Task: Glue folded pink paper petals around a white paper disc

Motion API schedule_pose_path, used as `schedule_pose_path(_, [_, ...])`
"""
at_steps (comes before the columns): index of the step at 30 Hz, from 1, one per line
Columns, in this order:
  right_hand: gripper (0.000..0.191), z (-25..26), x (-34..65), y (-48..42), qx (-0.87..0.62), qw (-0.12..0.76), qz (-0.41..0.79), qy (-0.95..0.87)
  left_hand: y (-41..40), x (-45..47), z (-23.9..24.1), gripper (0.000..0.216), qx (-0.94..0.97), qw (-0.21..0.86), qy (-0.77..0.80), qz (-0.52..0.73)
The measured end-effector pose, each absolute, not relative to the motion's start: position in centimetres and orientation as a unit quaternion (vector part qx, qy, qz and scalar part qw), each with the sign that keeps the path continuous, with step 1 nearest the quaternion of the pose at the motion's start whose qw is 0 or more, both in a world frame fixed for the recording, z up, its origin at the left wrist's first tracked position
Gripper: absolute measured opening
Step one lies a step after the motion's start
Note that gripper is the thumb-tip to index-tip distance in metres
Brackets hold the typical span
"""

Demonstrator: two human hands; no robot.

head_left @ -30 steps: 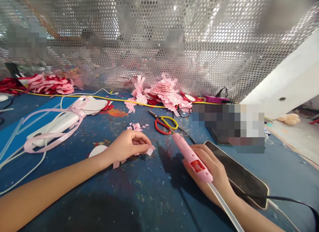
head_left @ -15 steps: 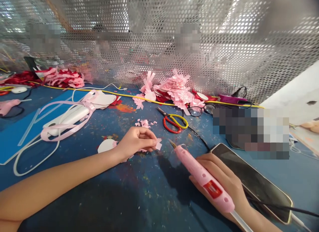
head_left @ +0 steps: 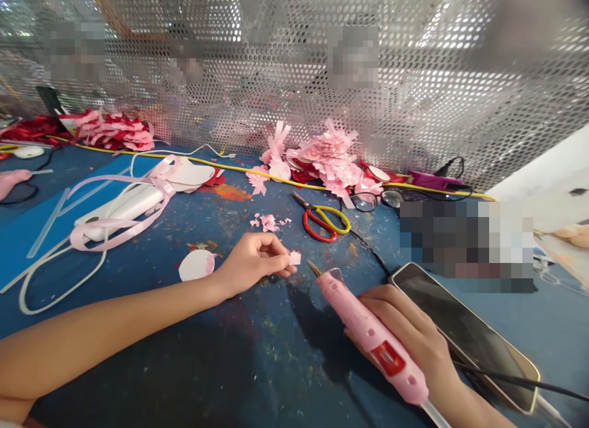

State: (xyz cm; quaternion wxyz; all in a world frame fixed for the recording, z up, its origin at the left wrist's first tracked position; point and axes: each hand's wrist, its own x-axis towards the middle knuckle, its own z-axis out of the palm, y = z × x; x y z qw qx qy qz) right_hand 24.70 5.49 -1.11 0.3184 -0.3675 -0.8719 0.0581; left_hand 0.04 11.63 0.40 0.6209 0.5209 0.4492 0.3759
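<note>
At the centre of the frame, the left hand [head_left: 255, 262] pinched a small pink ribbon piece [head_left: 295, 257] between thumb and fingers, one end standing clear. Right of centre, the right hand [head_left: 411, 330] was wrapped around a pink glue gun [head_left: 368, 324], its metal nozzle [head_left: 315, 268] near the ribbon piece but apart from it. In the inspector's judgement, a slip of either hand could bring a hot nozzle against the left fingertips, and excess glue could spread from the ribbon onto the skin. The black cord [head_left: 370, 253] near the scissors [head_left: 322, 219] could snag if tugged. The trigger was not visible, so whether it was pressed could not be told. The left palm was turned away, the glue stick [head_left: 435, 414] ran off the lower edge, and the right hand partly covered the phone [head_left: 464, 336] on the bench [head_left: 221, 366]. A patch at right was pixelated beyond reading.
</note>
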Motion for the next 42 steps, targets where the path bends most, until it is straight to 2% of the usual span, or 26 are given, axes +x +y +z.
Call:
schedule_pose_path(4, [0.014, -1.0, 24.7, 5.5, -0.379, 0.317, 0.051, -0.868, 11.3, 0.4, -0.3, 0.016, 0.517, 0.643, 0.416, 0.382])
schedule_pose_path(13, [0.017, -0.8, 24.5, 5.7, -0.395, 0.37, 0.076, -0.838, 11.1, 0.7, -0.7, 0.019, 0.566, 0.636, 0.361, 0.38])
schedule_pose_path(20, [0.008, -0.4, 24.0, 5.6, -0.438, 0.378, 0.101, -0.809, 11.1, 0.7, -0.8, 0.018, 0.56, 0.643, 0.359, 0.379])
schedule_pose_path(25, [0.004, -0.4, 24.1, 5.8, -0.443, 0.371, 0.094, -0.811, 11.1, 0.9, -0.6, 0.03, 0.53, 0.661, 0.36, 0.391])
schedule_pose_path(31, [0.006, -0.4, 24.0, 5.9, -0.451, 0.359, 0.108, -0.81, 11.2, 0.8, -0.8, 0.011, 0.575, 0.618, 0.384, 0.375])
schedule_pose_path(35, [0.011, -0.3, 24.0, 5.8, -0.467, 0.357, 0.118, -0.8, 11.3, 0.8, -0.9, 0.008, 0.575, 0.614, 0.394, 0.371])
schedule_pose_path(42, [0.006, -0.4, 24.0, 5.9, -0.472, 0.345, 0.125, -0.801, 11.3, 0.8, -0.8, 0.005, 0.532, 0.641, 0.4, 0.381])
